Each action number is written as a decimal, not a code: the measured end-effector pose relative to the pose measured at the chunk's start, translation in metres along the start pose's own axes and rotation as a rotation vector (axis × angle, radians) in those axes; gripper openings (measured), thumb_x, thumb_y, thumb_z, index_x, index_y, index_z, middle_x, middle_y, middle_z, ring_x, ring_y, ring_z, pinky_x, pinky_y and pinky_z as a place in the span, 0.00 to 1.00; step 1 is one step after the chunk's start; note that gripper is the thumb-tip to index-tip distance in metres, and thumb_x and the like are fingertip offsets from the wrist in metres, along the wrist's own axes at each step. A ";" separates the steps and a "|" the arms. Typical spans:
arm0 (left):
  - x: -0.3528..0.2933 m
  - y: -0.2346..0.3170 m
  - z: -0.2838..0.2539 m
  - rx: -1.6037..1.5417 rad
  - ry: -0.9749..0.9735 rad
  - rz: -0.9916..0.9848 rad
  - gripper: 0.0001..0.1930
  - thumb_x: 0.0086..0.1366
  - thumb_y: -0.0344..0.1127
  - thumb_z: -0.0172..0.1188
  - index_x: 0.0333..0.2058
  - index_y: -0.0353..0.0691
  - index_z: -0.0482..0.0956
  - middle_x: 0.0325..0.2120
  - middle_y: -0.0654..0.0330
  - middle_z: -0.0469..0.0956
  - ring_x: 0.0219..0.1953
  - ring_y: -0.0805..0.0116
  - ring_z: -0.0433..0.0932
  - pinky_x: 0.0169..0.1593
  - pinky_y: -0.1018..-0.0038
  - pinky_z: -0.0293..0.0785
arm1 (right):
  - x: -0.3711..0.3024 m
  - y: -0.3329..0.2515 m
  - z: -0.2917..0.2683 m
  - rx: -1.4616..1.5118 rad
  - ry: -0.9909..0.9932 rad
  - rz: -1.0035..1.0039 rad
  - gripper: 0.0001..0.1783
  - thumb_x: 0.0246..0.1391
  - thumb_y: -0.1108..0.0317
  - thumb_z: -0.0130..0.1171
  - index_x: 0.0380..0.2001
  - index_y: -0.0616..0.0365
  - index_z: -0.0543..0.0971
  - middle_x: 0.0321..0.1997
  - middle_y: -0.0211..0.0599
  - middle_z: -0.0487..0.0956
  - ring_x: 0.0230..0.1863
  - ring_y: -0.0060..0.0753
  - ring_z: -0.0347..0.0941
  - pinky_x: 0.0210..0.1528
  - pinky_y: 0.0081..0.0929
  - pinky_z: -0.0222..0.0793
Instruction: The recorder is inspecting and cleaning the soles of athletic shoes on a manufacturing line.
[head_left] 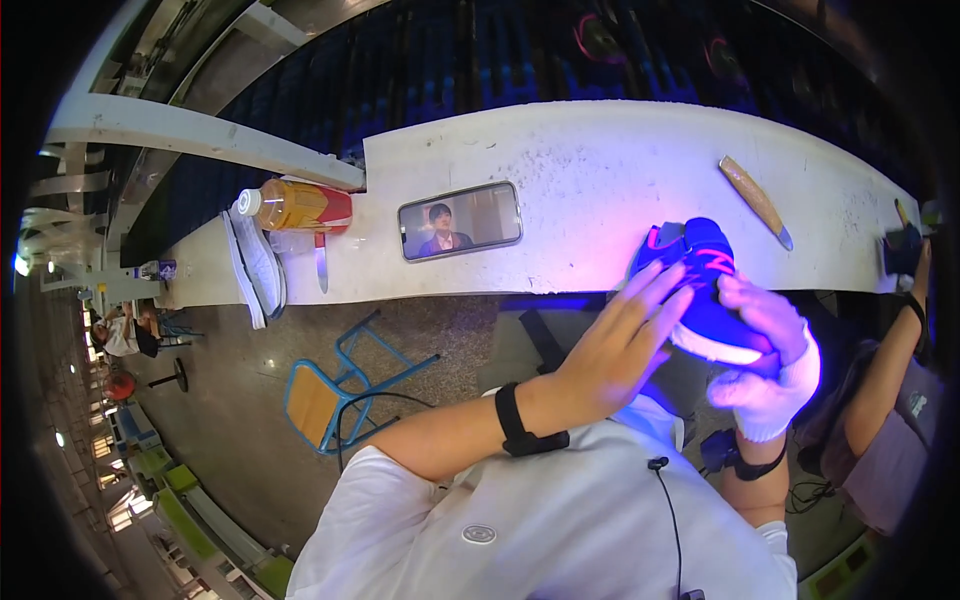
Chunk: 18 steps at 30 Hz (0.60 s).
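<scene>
A dark sneaker [712, 300] with a white sole and pink-red marks is held at the near edge of the white table, lit by violet-blue light. My right hand [778, 362], in a white glove with bare fingertips, grips it from the right side. Against the sneaker's left side lies my left hand [622, 345], bare, its fingers stretched out and slightly apart. Beyond the shoe on the tabletop rests a tool with a wooden handle [750, 192] and a short metal tip.
On the white table [590, 180] lies a phone [460, 222] playing a video. Left of it are a drink bottle [295, 207], a thin blade [321, 264] and white shoe soles [252, 265]. A blue-framed chair [320, 400] stands on the floor. At right, a co-worker's arm [885, 375] reaches another dark shoe [903, 250].
</scene>
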<state>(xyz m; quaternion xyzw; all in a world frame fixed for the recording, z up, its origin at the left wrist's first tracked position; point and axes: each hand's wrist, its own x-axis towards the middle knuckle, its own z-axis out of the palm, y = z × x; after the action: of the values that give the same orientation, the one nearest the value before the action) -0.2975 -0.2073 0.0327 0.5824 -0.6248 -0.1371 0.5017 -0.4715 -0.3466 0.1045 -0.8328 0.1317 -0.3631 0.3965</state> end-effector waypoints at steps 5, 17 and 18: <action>-0.011 -0.017 0.007 -0.095 0.062 -0.072 0.31 0.53 0.30 0.81 0.54 0.34 0.77 0.49 0.47 0.77 0.50 0.45 0.79 0.53 0.58 0.78 | 0.001 -0.006 0.014 0.029 -0.008 0.010 0.45 0.36 0.46 0.88 0.54 0.61 0.81 0.51 0.50 0.89 0.59 0.57 0.86 0.67 0.58 0.78; 0.026 0.018 0.012 -0.348 0.265 -0.016 0.20 0.57 0.32 0.83 0.38 0.41 0.76 0.32 0.59 0.75 0.31 0.61 0.74 0.35 0.67 0.69 | 0.009 0.003 -0.005 0.119 -0.095 0.056 0.43 0.38 0.44 0.88 0.50 0.61 0.82 0.52 0.55 0.89 0.58 0.61 0.86 0.69 0.62 0.75; 0.028 0.018 0.010 -0.387 0.252 -0.026 0.23 0.50 0.30 0.86 0.37 0.41 0.77 0.32 0.59 0.76 0.31 0.62 0.75 0.36 0.68 0.71 | 0.009 0.004 -0.004 0.107 -0.096 0.031 0.42 0.37 0.44 0.88 0.49 0.61 0.82 0.51 0.54 0.89 0.58 0.62 0.86 0.69 0.62 0.76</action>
<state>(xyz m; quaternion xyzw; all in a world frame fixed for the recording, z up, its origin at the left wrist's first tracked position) -0.3109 -0.2306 0.0545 0.4956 -0.5117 -0.1871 0.6765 -0.4681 -0.3559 0.1077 -0.8248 0.1059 -0.3229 0.4520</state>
